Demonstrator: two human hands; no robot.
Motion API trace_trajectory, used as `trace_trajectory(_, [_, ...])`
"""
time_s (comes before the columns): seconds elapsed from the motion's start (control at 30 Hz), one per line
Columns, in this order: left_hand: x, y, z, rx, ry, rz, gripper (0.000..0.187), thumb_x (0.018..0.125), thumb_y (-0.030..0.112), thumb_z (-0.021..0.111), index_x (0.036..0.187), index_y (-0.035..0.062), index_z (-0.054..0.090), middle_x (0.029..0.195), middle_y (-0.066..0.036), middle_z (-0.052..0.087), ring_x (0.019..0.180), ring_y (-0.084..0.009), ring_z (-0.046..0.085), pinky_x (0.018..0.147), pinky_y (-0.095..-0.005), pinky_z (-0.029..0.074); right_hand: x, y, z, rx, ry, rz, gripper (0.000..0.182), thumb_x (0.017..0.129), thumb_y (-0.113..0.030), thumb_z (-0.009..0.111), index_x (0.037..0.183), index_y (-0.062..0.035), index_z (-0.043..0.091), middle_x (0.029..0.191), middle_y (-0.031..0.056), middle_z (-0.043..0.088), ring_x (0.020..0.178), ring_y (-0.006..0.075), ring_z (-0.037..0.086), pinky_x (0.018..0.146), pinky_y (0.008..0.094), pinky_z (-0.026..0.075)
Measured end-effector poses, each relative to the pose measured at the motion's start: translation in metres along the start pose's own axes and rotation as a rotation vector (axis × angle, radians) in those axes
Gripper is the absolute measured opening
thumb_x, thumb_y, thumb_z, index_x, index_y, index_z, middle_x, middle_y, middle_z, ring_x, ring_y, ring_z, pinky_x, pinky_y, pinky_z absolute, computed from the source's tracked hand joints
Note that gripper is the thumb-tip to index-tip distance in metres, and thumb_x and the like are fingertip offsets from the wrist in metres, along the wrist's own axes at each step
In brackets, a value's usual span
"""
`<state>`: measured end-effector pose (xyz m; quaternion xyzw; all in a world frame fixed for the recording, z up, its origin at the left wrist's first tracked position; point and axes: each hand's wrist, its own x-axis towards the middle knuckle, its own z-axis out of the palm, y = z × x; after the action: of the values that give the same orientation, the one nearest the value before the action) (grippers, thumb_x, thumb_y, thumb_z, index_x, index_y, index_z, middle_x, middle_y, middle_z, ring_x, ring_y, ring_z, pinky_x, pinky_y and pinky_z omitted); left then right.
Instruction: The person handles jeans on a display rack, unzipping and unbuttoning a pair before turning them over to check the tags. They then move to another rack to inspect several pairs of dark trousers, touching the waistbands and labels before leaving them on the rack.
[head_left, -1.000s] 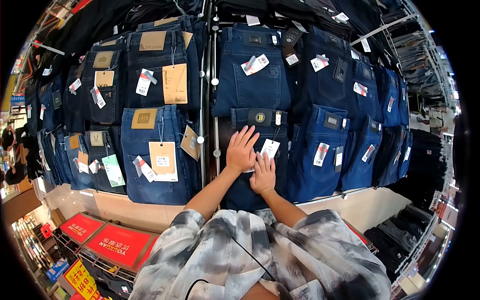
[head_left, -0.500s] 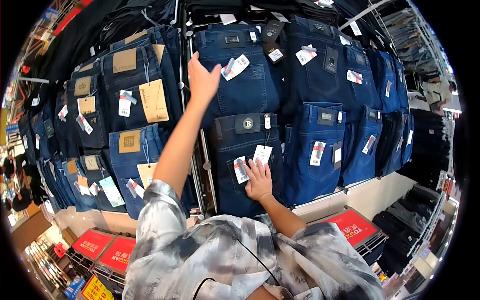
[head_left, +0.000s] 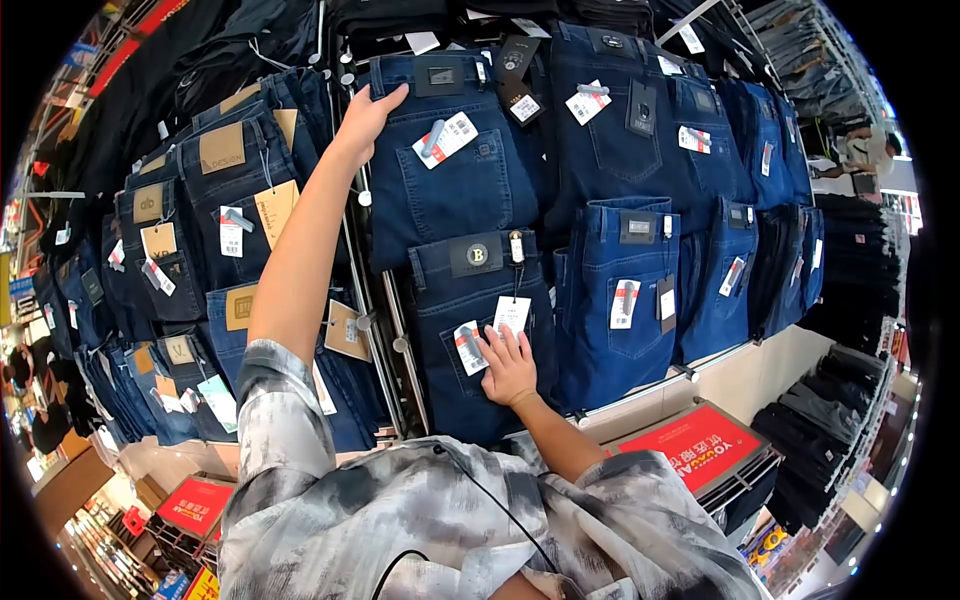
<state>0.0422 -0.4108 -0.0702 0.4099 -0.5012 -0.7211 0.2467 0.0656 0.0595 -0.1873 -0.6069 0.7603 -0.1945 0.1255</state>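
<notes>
My left hand (head_left: 366,122) is at the upper left edge of a folded pair of dark blue jeans (head_left: 455,190). Its thumb lies over the front of the denim, while the other fingers are mostly hidden around the side. A white and red price tag (head_left: 446,140) with a grey security tag hangs on those jeans. Below them is a darker pair of jeans (head_left: 460,285) with a "B" waist patch. On its front, my right hand (head_left: 510,370) rests with fingers spread, touching the lower edge of a white tag (head_left: 513,314). A second price tag (head_left: 469,347) is just left of those fingertips.
Metal rack posts (head_left: 362,200) run between the left and right displays. More folded jeans (head_left: 618,300) hang at the right, and others with tan patches (head_left: 222,147) at the left. Red signs (head_left: 690,447) stand low on both sides. A person (head_left: 870,150) is far right.
My left hand has moved left and slightly up, from over the upper jeans to their side edge. The right hand stays on the lower jeans. The view has shifted slightly.
</notes>
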Motion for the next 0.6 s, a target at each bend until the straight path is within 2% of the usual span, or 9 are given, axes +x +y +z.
trace_trajectory(0.13, [-0.032, 0.029, 0.021, -0.029, -0.082, 0.058, 0.034, 0.094, 0.020, 0.068, 0.121, 0.0011, 0.060, 0.116, -0.010, 0.068, 0.102, -0.0186, 0.065, 0.091, -0.0317, 0.051, -0.001, -0.001, 0.000, -0.014, 0.005, -0.004, 0.063, 0.078, -0.021, 0.054, 0.140, -0.0168, 0.053, 0.153, 0.0069, 0.042, 0.144, 0.0307, 0.033, 0.118, 0.0516, 0.020])
trace_trajectory(0.3, [-0.072, 0.069, 0.044, -0.012, -0.199, 0.266, 0.038, 0.092, 0.019, 0.071, 0.122, 0.0006, 0.059, 0.120, -0.011, 0.066, 0.108, -0.0188, 0.063, 0.095, -0.0327, 0.049, 0.000, -0.003, -0.002, -0.011, 0.012, -0.008, 0.065, 0.077, -0.021, 0.054, 0.142, -0.0158, 0.051, 0.154, 0.0071, 0.040, 0.145, 0.0309, 0.031, 0.119, 0.0509, 0.018])
trace_trajectory(0.53, [-0.175, 0.127, 0.067, -0.009, -0.292, 0.428, 0.032, 0.091, 0.016, 0.071, 0.119, 0.0020, 0.063, 0.111, -0.004, 0.068, 0.098, -0.0114, 0.063, 0.091, -0.0287, 0.049, 0.001, -0.006, -0.008, -0.002, 0.058, -0.010, 0.064, 0.077, -0.020, 0.055, 0.141, -0.0139, 0.052, 0.153, 0.0072, 0.041, 0.145, 0.0304, 0.032, 0.120, 0.0494, 0.018])
trace_trajectory(0.6, [-0.226, 0.130, 0.067, 0.126, -0.309, 0.406, 0.029, 0.091, 0.011, 0.071, 0.118, 0.0026, 0.064, 0.110, -0.003, 0.068, 0.096, -0.0101, 0.062, 0.090, -0.0283, 0.050, 0.002, -0.007, -0.009, 0.005, 0.083, -0.015, 0.063, 0.077, -0.019, 0.055, 0.139, -0.0131, 0.053, 0.152, 0.0075, 0.043, 0.144, 0.0302, 0.033, 0.119, 0.0492, 0.020])
